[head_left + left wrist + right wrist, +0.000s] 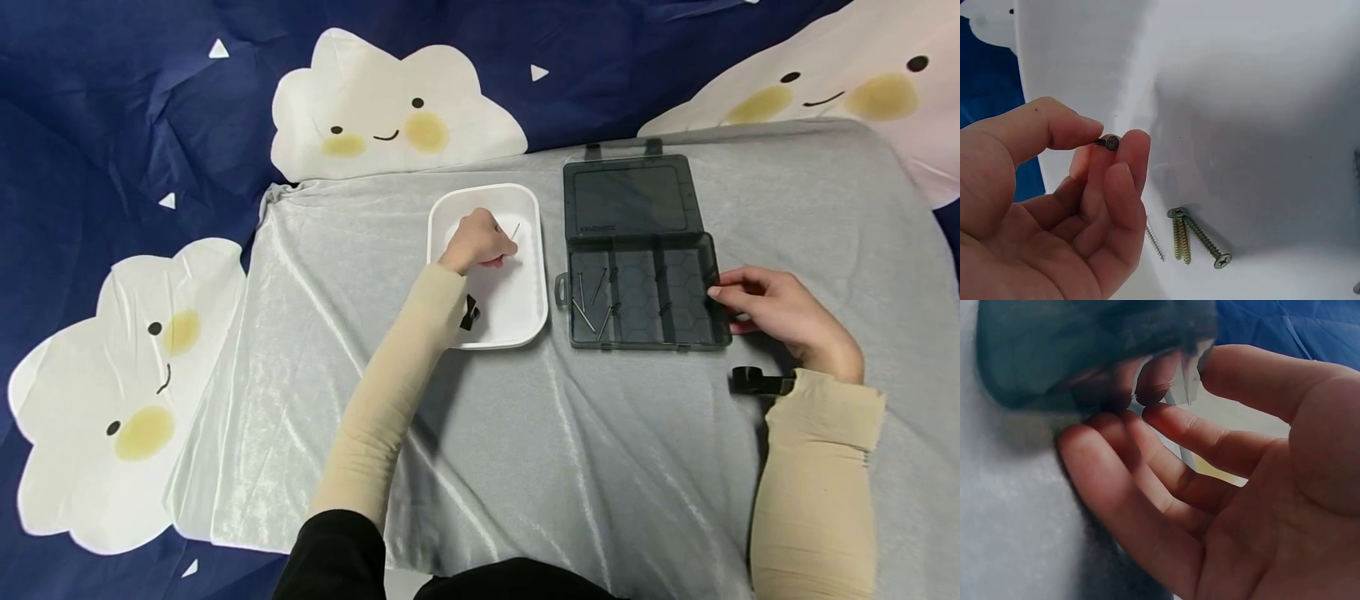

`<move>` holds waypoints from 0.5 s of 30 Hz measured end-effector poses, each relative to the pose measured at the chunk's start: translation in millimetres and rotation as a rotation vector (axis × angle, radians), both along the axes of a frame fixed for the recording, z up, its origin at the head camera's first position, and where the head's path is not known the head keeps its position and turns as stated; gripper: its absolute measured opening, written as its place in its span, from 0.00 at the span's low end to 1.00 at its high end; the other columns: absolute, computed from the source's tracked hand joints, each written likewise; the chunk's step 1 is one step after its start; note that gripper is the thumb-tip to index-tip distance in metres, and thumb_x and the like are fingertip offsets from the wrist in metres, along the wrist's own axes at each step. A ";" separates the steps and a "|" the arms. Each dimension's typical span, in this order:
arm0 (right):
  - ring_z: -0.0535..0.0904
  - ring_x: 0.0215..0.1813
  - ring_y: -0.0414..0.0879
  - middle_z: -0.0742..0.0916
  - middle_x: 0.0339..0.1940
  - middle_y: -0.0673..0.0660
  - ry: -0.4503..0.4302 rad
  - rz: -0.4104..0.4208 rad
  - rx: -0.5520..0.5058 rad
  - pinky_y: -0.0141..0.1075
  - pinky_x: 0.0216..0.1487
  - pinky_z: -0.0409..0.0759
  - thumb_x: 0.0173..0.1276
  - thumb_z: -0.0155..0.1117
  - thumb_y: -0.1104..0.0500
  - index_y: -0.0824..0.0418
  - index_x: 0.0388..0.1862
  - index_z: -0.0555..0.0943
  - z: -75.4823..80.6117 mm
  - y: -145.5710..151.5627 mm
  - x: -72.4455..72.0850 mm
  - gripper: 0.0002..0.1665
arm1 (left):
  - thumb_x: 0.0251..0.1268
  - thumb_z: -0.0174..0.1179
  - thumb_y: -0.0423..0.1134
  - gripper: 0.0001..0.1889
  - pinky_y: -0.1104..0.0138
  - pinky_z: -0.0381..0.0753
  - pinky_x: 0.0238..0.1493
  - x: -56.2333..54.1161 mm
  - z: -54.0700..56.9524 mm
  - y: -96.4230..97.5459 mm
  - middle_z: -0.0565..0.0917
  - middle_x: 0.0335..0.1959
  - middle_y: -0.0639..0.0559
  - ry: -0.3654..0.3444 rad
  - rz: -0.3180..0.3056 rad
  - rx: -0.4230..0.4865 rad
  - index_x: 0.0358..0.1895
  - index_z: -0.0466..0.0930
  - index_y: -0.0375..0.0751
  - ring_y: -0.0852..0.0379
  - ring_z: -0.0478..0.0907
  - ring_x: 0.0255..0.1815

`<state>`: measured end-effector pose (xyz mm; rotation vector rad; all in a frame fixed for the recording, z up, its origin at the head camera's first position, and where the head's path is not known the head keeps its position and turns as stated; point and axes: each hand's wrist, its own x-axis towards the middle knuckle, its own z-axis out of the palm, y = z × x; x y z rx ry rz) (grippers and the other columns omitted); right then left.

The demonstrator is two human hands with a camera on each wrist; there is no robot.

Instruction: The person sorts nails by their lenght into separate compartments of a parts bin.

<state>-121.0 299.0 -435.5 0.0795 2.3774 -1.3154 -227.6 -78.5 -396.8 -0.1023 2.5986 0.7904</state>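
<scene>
- Nail (1112,143), judging by its round head, is pinched between thumb and fingertips of the person's left hand (478,237), over the white tray (517,312); I can't make out whether its shank is threaded.
- Loose screws (1204,239) lie on the tray floor near that hand.
- Over on the other side, the right hand (783,312) holds the box (688,287) at its right edge, thumb at the rim, fingers curved against the wall.
- Four thin metal pins (584,317) lie in the box's left column; I see none in the other two. Looks to me like sorting, at the picking-out step, with plenty left to do.
- Next, I'd guess, calls for a lift clear of the tray's wall, a short carry rightward, and lowering into the left column, if this piece matches those there.
- Tray and box stand close, a narrow strip of bench (556,242) between; the box's side tab (561,289) juts into it, and a dangling nail could catch that or either rim.
- Lid (630,196) lies back on the far side, leaving the way in from above free.
</scene>
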 end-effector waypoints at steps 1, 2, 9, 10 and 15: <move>0.79 0.35 0.31 0.80 0.33 0.36 0.001 0.001 0.001 0.32 0.35 0.83 0.72 0.54 0.43 0.69 0.63 0.67 -0.2 0.1 0.0 0.33 | 0.56 0.61 0.38 0.07 0.73 0.74 0.23 1.0 1.0 -0.8 0.81 0.13 0.55 0.007 -0.001 0.010 0.27 0.86 0.40 0.62 0.75 0.15; 0.79 0.35 0.31 0.80 0.33 0.36 0.000 0.001 0.000 0.33 0.35 0.83 0.72 0.54 0.44 0.69 0.63 0.67 -0.3 0.1 0.0 0.33 | 0.56 0.62 0.38 0.07 0.73 0.73 0.24 2.1 1.8 -1.6 0.80 0.12 0.55 0.014 0.000 0.024 0.26 0.85 0.40 0.63 0.75 0.15; 0.79 0.35 0.30 0.80 0.33 0.34 0.003 0.000 -0.009 0.32 0.36 0.83 0.72 0.54 0.44 0.69 0.62 0.67 -0.1 0.5 0.3 0.33 | 0.58 0.61 0.38 0.08 0.73 0.72 0.30 7.4 9.6 -3.2 0.79 0.13 0.56 0.023 0.033 0.164 0.22 0.79 0.45 0.63 0.75 0.18; 0.79 0.35 0.30 0.80 0.33 0.34 0.003 -0.001 -0.012 0.32 0.35 0.83 0.72 0.54 0.44 0.68 0.62 0.67 -0.1 0.6 0.4 0.33 | 0.59 0.61 0.38 0.08 0.73 0.72 0.30 7.9 10.8 -3.0 0.79 0.14 0.56 0.023 0.037 0.184 0.22 0.79 0.45 0.63 0.75 0.18; 0.78 0.34 0.30 0.80 0.32 0.33 0.003 -0.009 -0.020 0.32 0.35 0.83 0.72 0.55 0.44 0.68 0.61 0.67 -0.2 0.2 0.5 0.32 | 0.59 0.60 0.36 0.05 0.74 0.74 0.30 10.2 14.8 -0.9 0.80 0.18 0.53 0.026 0.065 0.337 0.26 0.79 0.42 0.62 0.74 0.21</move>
